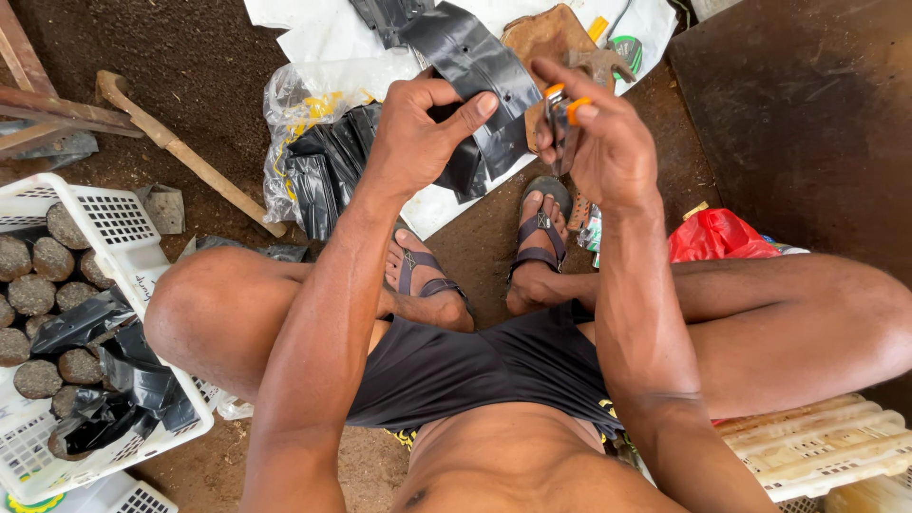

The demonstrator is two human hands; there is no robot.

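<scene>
Left hand: raised at chest height; fingers curled, thumb pressed across, clamped on black plastic bag
Black plastic bag: hangs upright from left grip, above the feet; top edge up near white sheet; small holes along its face
Right hand: just beside the bag, to its right; thumb + index pinched on small tool w/ orange handles; other fingers loosely bent
Tool: metal part points down betw. the two hands; touching the bag or not, cannot tell
Clear bag: on ground past left hand; stack of folded black bags inside
White crate: far left, beside left knee; round soil-filled bags + loose black plastic in it
Feet: in strap sandals, on bare soil below the hands
Red bag: on ground, near right knee
Wooden handle: lying on soil, upper left
</scene>
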